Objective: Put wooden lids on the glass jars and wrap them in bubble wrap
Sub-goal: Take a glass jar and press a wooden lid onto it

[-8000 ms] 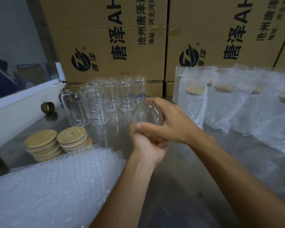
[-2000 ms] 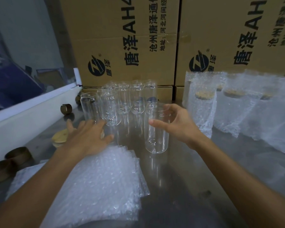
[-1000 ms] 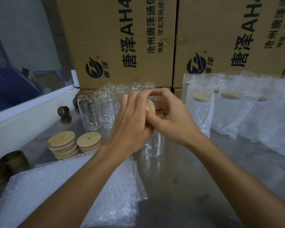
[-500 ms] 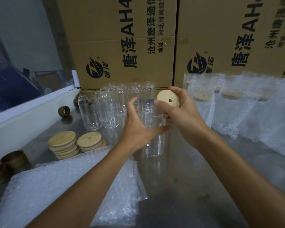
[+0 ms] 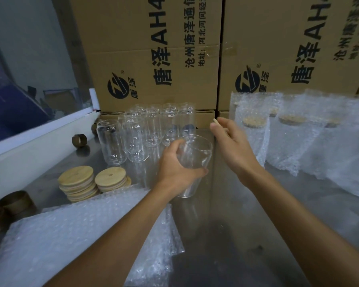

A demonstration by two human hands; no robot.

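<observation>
Left hand (image 5: 177, 168) grips an unlidded glass jar (image 5: 192, 162) at desk centre, right hand (image 5: 233, 146) pinching a wooden lid (image 5: 215, 121); wrapped jars (image 5: 255, 133) at two o'clock, bare jars (image 5: 145, 129) waiting at eleven.

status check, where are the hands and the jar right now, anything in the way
Left hand grips glass jar, tilted, mouth open. Right hand pinches wooden lid beside it, not yet seated. Nothing between lid and mouth.

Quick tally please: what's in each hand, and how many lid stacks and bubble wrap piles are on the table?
glass jar, held in left hand: 1
wooden lid, pinched in right hand: 1
lid stacks: 2
bubble wrap pile: 1
Total: 5
</observation>
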